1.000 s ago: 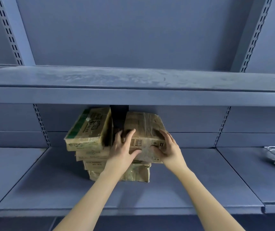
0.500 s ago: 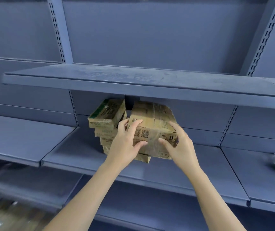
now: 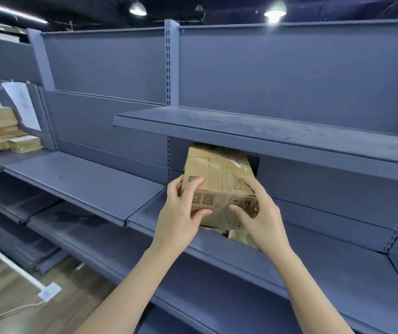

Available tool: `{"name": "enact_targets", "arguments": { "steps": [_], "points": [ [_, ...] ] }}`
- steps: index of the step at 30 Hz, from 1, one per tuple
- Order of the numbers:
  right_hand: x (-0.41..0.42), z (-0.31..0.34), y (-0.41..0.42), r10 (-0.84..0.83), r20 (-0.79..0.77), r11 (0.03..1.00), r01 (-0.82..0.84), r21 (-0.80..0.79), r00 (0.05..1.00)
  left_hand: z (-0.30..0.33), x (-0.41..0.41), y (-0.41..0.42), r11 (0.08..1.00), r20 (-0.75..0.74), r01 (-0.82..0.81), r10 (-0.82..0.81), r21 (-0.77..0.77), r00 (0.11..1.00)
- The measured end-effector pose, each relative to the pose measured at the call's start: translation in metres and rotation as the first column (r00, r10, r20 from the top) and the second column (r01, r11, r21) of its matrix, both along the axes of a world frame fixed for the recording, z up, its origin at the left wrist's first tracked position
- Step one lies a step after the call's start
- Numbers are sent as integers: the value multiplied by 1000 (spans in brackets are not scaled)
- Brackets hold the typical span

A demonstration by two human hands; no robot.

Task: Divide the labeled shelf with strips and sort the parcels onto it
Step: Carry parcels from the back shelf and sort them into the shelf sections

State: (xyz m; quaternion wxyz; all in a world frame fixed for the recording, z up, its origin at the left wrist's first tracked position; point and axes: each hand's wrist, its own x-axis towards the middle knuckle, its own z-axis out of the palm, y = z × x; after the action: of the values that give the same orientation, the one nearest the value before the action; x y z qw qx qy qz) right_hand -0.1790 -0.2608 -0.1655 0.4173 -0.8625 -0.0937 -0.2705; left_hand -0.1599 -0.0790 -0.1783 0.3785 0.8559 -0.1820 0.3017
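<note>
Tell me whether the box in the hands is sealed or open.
Sealed. The box has clear tape across its closed top flaps; the left hand and right hand hold its near end.

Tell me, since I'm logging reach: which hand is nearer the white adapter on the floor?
Left. The left hand grips the cardboard parcel on the white adapter's side; the right hand holds its far side.

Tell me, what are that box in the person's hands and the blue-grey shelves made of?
The box looks like brown corrugated cardboard: matte, printed with codes, and wrapped in glossy clear tape that wrinkles and glints. The shelf above it appears to be painted sheet metal: thin folded edges, even matte blue-grey coat, slotted uprights behind. Both hands, left and right, grip the box.
</note>
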Motion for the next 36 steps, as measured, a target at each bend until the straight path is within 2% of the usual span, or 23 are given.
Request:
{"name": "enact_targets", "arguments": {
  "steps": [5, 11, 16, 23, 29, 36],
  "points": [
    [30, 0, 97, 186, 23, 982, -185, -45, 982, -6, 0, 97, 988, -28, -152, 152, -7, 988],
    [67, -1, 255, 372, -3, 928, -372, -21, 928, -4, 1, 251, 935, -60, -354, 353, -12, 934],
    [83, -1, 397, 553, 35, 833, -553, 13, 833, -3, -10, 382, 862, -44, -506, 505, -23, 862],
    [99, -19, 566, 753, 10, 658, -753, 20, 658, -18, -33, 529, 750, -80, -659, 654, -59, 752],
    [126, -41, 686, 849, -31, 528, -848, 47, 527, -38, -31, 626, 633, -99, -769, 763, -84, 639],
    [196, -50, 855, 926, 12, 376, -923, 80, 378, -42, 23, 770, 490, -55, -870, 869, -61, 493]
  ]
}}
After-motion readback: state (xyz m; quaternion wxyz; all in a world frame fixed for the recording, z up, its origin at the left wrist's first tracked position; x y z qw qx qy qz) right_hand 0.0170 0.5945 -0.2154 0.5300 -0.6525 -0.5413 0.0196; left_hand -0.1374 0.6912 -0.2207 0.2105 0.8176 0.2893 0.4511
